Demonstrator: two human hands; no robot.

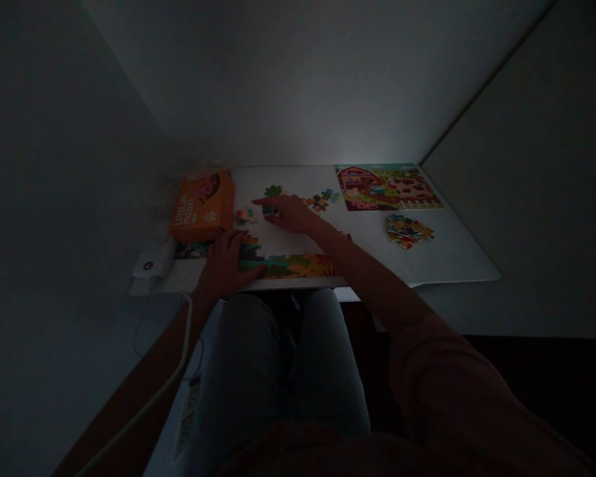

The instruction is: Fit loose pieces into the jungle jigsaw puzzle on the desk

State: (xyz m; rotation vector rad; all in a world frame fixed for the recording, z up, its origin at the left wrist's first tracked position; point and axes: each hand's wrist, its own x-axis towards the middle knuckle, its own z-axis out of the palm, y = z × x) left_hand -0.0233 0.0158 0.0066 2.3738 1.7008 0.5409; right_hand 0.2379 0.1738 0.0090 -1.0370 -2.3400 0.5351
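Observation:
My left hand [227, 262] lies flat, fingers spread, on the left end of a partly joined strip of puzzle pieces [298, 265] at the near edge of the white table [447, 255]. My right hand [291, 212] reaches across the table, fingers stretched out over a small blue-green piece [269, 211]; whether it grips the piece is unclear in the dim light. A green piece [273, 191] lies just beyond it. More loose pieces [322, 199] sit to its right.
An orange puzzle box [202, 207] stands at the table's left. A finished farm picture [386, 187] lies at the back right, with a pile of loose pieces [408, 231] in front of it. A white cable [153, 391] hangs off the left corner. Walls close in all round.

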